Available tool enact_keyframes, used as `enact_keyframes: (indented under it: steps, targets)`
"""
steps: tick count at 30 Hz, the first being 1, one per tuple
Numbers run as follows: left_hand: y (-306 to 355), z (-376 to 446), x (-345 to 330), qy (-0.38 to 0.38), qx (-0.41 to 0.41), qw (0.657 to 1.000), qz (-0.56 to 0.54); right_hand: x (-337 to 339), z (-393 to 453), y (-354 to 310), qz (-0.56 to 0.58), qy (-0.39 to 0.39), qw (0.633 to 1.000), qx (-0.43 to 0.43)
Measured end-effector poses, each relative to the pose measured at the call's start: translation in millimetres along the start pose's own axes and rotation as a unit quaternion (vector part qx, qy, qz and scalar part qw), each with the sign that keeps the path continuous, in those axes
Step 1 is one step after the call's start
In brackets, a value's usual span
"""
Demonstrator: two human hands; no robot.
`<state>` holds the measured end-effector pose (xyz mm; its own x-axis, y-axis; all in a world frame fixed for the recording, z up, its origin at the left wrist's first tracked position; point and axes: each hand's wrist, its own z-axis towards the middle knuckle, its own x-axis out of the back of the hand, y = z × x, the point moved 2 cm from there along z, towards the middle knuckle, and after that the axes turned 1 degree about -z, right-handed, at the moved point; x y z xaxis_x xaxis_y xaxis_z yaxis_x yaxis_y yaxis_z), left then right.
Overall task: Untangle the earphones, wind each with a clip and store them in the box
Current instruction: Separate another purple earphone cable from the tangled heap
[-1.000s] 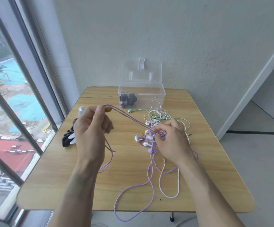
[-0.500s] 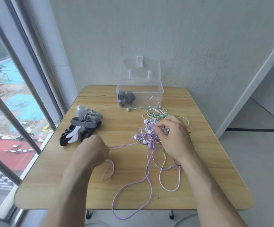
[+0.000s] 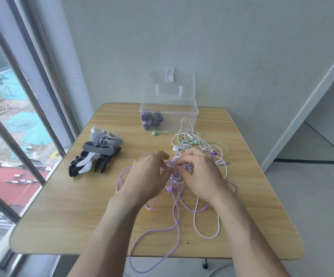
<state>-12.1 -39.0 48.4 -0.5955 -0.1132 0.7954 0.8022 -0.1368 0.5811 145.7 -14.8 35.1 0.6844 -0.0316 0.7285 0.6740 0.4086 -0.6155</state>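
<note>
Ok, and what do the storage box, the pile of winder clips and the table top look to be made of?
The box looks like clear, glossy rigid plastic: you see straight through its walls and raised lid. The clips seem soft, matte rubber or silicone, judging by their rounded, floppy shapes in grey, black and white. The table shows a light wood grain with a smooth sheen, probably laminate rather than solid wood.

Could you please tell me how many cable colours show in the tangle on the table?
3: purple cable trailing nearest, white cable right, green cable far side. Hands may hide more.

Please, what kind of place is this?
Probably a plain upper-floor room: a small wooden table stands by a bare wall, and the big window looks down on rooftops.
</note>
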Motion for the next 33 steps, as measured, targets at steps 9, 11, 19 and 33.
enact_keyframes:
  steps: [9, 11, 19, 33]
  targets:
    - [-3.9, 2.9, 12.7, 0.082, 0.005, 0.994, -0.071, 2.9, 0.3, -5.1, 0.006, -0.002, 1.0, -0.029]
    - [-1.9, 2.9, 16.8, 0.123, 0.009, 0.987, -0.105, 3.4, 0.6, -9.8, 0.021, 0.012, 0.999, -0.025]
    - [1.6, -0.2, 26.0, 0.144, -0.023, 0.965, -0.216, 3.8, 1.1, -13.8, 0.076, 0.019, 0.997, -0.014]
    - [-4.5, -2.0, 24.2, 0.066, 0.023, 0.993, -0.094, 23.6, -2.3, -31.9, 0.203, 0.147, 0.967, 0.033]
